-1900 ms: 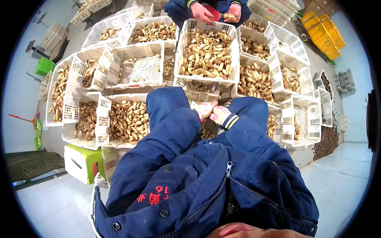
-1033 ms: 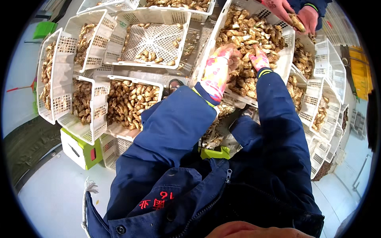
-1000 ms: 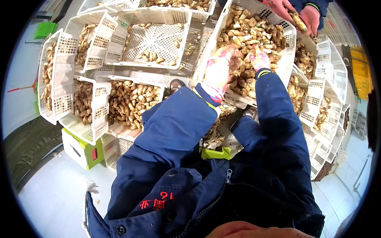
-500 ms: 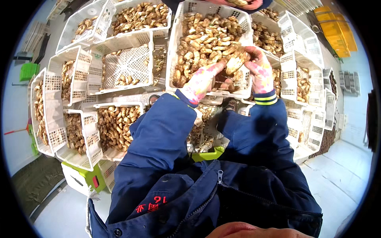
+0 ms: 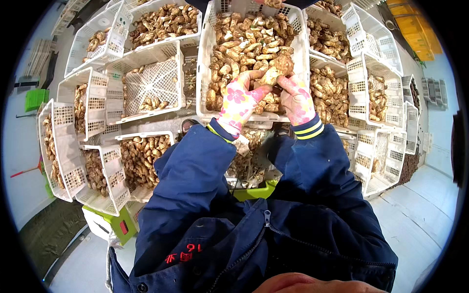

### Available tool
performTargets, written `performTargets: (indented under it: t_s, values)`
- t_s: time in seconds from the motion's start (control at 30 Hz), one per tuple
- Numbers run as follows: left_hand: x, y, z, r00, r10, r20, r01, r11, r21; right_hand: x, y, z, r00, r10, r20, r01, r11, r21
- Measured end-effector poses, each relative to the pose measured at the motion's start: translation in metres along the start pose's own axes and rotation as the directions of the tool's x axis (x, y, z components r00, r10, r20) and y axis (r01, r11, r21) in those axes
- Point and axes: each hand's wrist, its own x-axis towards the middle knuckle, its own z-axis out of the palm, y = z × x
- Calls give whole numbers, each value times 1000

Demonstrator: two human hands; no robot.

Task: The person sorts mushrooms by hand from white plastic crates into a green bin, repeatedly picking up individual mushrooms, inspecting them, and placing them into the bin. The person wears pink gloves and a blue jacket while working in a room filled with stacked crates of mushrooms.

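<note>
Grasps one large brown mushroom with gloved left hand and gloved right hand at upper centre of the frame, over the lower end of a white perforated crate heaped with smaller mushrooms. Wears a navy jacket with yellow-striped cuffs.

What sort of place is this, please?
Probably an indoor produce-handling room: rows of white perforated crates hold brown mushroom-like pieces, and the left hand and right hand hold a larger piece.
</note>
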Motion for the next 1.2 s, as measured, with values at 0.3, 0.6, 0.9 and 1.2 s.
performTargets:
  t_s: [0.3, 0.6, 0.9, 1.2]
  values:
    - [-4, 17, 0, 893, -290, 344, 380, 896, -231, 14, -18, -30, 986, 13, 164, -43, 983, 177]
    - [-13, 13, -3, 885, -202, 419, 434, 682, -589, 0, -43, 3, 925, 198, 324, -13, 869, -495]
    - [2, 29, -104, 932, -79, -354, -164, 779, -605, 47, -23, -87, 988, -156, -14, 64, 483, -874]
    - [-5, 40, -113, 973, 66, -221, -209, 666, -716, 68, 21, -99, 998, -38, -57, -59, -75, -995]
